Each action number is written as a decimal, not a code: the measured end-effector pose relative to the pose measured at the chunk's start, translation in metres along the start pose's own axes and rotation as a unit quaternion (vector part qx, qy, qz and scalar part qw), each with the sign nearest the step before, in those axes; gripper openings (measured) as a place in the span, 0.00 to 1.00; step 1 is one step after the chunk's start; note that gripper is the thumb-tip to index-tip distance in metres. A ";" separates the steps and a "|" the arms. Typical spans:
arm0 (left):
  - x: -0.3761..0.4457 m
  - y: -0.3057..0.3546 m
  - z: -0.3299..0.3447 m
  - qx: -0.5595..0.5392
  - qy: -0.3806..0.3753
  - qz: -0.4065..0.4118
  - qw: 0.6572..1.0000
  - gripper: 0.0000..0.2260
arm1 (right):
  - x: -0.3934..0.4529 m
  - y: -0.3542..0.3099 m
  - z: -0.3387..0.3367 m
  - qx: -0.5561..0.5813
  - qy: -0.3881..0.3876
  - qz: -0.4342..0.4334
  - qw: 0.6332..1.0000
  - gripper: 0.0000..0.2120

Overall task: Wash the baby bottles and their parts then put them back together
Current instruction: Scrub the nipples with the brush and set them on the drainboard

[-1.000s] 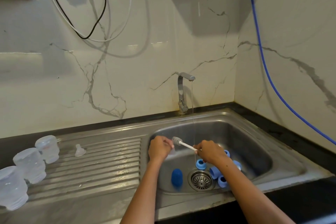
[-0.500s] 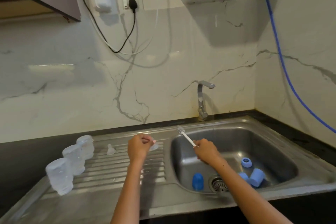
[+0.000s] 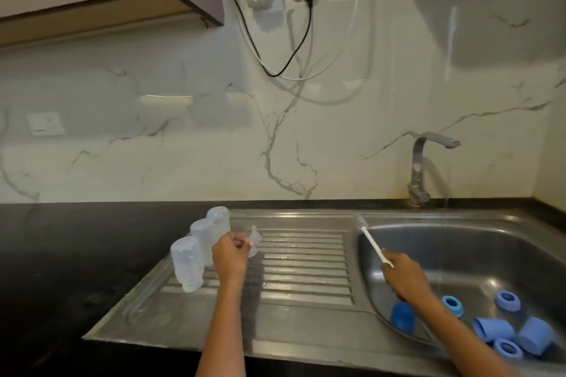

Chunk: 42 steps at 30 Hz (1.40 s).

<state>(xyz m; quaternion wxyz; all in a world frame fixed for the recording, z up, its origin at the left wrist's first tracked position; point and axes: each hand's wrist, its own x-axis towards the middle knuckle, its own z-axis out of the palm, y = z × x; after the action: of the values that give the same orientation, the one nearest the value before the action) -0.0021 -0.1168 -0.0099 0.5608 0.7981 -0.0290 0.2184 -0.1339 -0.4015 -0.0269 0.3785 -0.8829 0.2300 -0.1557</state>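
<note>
Left hand [image 3: 230, 257] pinches a clear teat [image 3: 253, 249] over the draining board [image 3: 303, 266], beside three upturned bottles [image 3: 187, 263], probably to set it draining. Right hand [image 3: 404, 277], fingers curled round a small brush [image 3: 372, 242], waits over the sink [image 3: 459, 242], where blue rings and caps [image 3: 493, 329] lie unwashed.

Three bottles [image 3: 200, 249] stand upside down in a row on the left end of the draining board [image 3: 306, 269], which lies on the table [image 3: 76, 254] left of the sink [image 3: 459, 242]. A teat [image 3: 254, 234] stands just right of the bottles. Rings [image 3: 452, 304] and caps [image 3: 402, 317] lie in the sink near its front right corner. The tap [image 3: 424, 162] rises behind the sink.
</note>
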 end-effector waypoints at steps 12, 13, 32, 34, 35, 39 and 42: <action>0.003 -0.017 0.010 0.070 -0.015 0.010 0.997 0.06 | 0.003 -0.002 0.000 0.010 -0.010 -0.010 1.000 0.15; 0.003 -0.017 0.009 0.079 -0.017 0.012 0.997 0.06 | 0.003 -0.001 0.001 0.008 -0.014 -0.009 1.000 0.16; -0.015 0.015 0.029 0.135 -0.076 0.093 0.984 0.13 | 0.018 0.022 -0.036 -0.004 -0.026 0.054 0.998 0.14; -0.021 0.024 0.040 0.137 -0.103 0.118 0.978 0.13 | 0.021 0.036 -0.058 -0.029 -0.015 0.069 0.997 0.12; -0.023 0.029 0.049 0.138 -0.114 0.129 0.975 0.13 | 0.020 0.045 -0.072 -0.045 -0.007 0.075 0.996 0.11; -0.035 0.051 0.092 0.146 -0.156 0.161 0.964 0.12 | 0.010 0.081 -0.120 -0.117 0.021 0.107 0.987 0.10; -0.049 0.068 0.138 0.156 -0.205 0.185 0.949 0.10 | 0.002 0.102 -0.146 -0.170 0.032 0.137 0.975 0.12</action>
<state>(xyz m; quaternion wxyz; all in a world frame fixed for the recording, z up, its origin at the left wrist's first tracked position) -0.0226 -0.2772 -0.0069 0.3612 0.8838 -0.2554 0.1520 -0.2274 -0.5511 -0.0050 0.2332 -0.8889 0.3841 -0.0896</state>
